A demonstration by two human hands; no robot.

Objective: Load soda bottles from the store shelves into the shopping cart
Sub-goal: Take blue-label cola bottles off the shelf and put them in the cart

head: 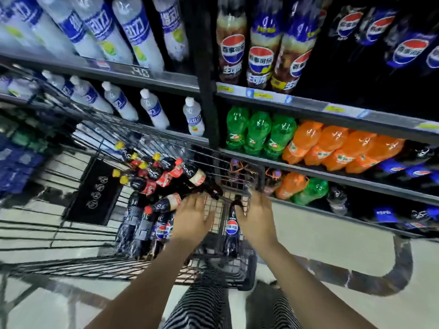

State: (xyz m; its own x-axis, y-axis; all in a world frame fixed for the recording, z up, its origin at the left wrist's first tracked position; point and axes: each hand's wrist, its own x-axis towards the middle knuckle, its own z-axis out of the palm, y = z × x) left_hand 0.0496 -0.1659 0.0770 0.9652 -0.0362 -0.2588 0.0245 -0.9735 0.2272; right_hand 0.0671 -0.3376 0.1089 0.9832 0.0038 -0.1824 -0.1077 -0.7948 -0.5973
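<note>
Reaching forward over the cart (166,144), we hold both arms out nearly straight, forearms bare and running side by side up from the bottom of the view. Our left hand (192,216) is flat and palm down, fingers spread and relaxed, gripping nothing; it hovers over the near end of the basket, its fingertips close to the heap of bottles (154,180), though blur keeps us from telling whether they touch. Our right hand (257,218) is also loose, palm down, fingers stretched toward the wire wall at the cart's shelf side. Its thumb lies just beside the neck of one Pepsi bottle (231,230), and we cannot tell whether it touches. That bottle stands upright in the small near compartment, between our two hands, label facing us. The heap fills the main basket to the left of it: dark cola bottles with red labels and yellow or red caps lie on top, more blue-labelled ones below. The shelves (308,103) rise just past the cart, with green bottles (257,131) and orange bottles (332,148) in a row on the right. Striped trousers (204,302) show beneath our arms.
</note>
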